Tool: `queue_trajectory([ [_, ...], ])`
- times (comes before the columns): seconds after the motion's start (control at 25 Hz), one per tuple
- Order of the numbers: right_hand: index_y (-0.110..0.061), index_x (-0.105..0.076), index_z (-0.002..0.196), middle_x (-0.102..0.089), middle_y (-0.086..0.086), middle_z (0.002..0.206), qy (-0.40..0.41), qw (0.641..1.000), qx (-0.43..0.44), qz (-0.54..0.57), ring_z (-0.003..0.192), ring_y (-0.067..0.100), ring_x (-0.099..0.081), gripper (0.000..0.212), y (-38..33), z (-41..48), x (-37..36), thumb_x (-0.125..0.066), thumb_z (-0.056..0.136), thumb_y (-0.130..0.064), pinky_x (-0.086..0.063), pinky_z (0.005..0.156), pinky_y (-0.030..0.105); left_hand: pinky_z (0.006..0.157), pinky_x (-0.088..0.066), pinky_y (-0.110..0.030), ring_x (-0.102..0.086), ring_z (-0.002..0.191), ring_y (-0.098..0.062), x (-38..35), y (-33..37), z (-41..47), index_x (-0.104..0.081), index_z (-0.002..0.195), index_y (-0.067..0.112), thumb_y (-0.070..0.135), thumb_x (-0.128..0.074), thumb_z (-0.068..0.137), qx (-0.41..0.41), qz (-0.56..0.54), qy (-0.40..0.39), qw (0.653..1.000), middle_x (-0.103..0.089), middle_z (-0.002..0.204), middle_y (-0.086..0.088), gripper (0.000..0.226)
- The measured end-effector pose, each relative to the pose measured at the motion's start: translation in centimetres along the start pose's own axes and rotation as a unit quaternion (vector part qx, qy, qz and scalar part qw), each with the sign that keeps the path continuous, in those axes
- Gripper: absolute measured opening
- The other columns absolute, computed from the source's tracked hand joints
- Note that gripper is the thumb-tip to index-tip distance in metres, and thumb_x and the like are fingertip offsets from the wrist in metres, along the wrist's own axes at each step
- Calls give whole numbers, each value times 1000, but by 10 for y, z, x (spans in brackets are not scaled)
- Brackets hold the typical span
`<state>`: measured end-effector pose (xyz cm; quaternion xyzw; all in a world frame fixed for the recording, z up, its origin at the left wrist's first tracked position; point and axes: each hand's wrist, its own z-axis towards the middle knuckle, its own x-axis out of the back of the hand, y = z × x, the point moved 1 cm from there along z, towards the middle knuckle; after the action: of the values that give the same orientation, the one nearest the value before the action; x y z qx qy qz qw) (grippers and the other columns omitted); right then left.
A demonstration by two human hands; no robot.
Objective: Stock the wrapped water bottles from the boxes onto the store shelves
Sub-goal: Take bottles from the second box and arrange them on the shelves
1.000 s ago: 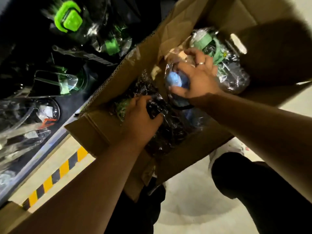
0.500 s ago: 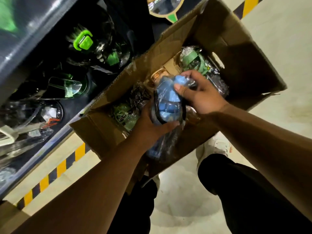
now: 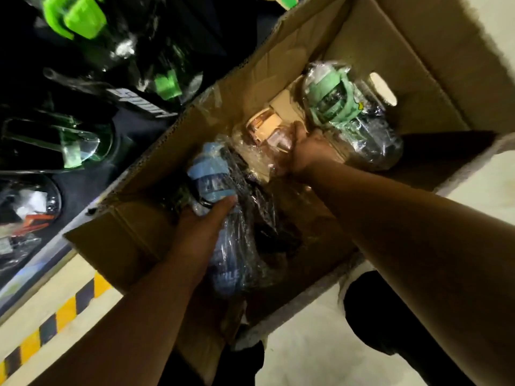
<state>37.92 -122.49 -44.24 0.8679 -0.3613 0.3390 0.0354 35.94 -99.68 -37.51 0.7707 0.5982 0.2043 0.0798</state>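
An open cardboard box [image 3: 412, 59] holds several plastic-wrapped water bottles. My left hand [image 3: 204, 221] grips a blue-lidded bottle [image 3: 211, 176] around its body, lifted a little above the box's left side. My right hand [image 3: 308, 147] reaches deeper into the box and closes on a peach-lidded bottle [image 3: 264, 126] in its middle. A pale green-lidded bottle [image 3: 334, 98] lies at the box's far right. A dark wrapped bottle [image 3: 264, 218] lies under the blue one.
A dark low shelf [image 3: 83, 151] at the left carries wrapped bottles with bright green lids [image 3: 75, 18] and clear ones [image 3: 28, 201]. Yellow-and-black hazard tape [image 3: 55, 316] runs along the shelf's base on the pale floor. My dark-trousered legs [image 3: 404, 316] are below the box.
My right hand let go of the blue bottle and moved further into the box onto the peach-lidded one. My left hand keeps the blue bottle, now held alone.
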Motion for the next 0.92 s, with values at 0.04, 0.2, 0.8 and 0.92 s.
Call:
queue_trajectory([
  [0.04, -20, -13, 153, -41, 23, 141, 18, 1000, 0, 9, 123, 38, -51, 92, -1, 2, 1, -75, 84, -28, -47, 92, 41, 81, -59, -53, -73, 93, -32, 0, -1, 3, -59, 129, 24, 47, -88, 61, -2, 4, -7, 1000, -73, 112, -7, 78],
  [0.2, -18, -23, 148, -52, 15, 135, 20, 993, 5, 112, 119, 35, -54, 92, 9, -34, 23, -80, 77, -30, -47, 94, 41, 82, -58, -59, -73, 94, -34, 0, -4, -22, -59, 128, 28, 71, -90, 29, 9, 8, -9, 1000, -74, 111, -5, 112],
  [0.8, -20, -39, 127, -63, -2, 103, 68, 886, 134, 439, 86, 11, -64, 78, -73, -489, 296, -87, 66, -14, -55, 67, 27, 95, -54, -40, -69, 105, -15, 99, 153, -441, -62, 119, 21, 26, -81, 78, -241, -51, -101, 964, -72, 116, 0, 46],
  [0.92, -14, -45, 126, -64, -7, 91, 76, 874, 171, 449, 68, -6, -64, 66, -93, -578, 328, -83, 73, -3, -48, 57, 11, 93, -53, -39, -72, 98, -9, 135, 170, -531, -64, 114, 24, 38, -86, 68, -262, -76, -96, 957, -75, 107, 6, 53],
])
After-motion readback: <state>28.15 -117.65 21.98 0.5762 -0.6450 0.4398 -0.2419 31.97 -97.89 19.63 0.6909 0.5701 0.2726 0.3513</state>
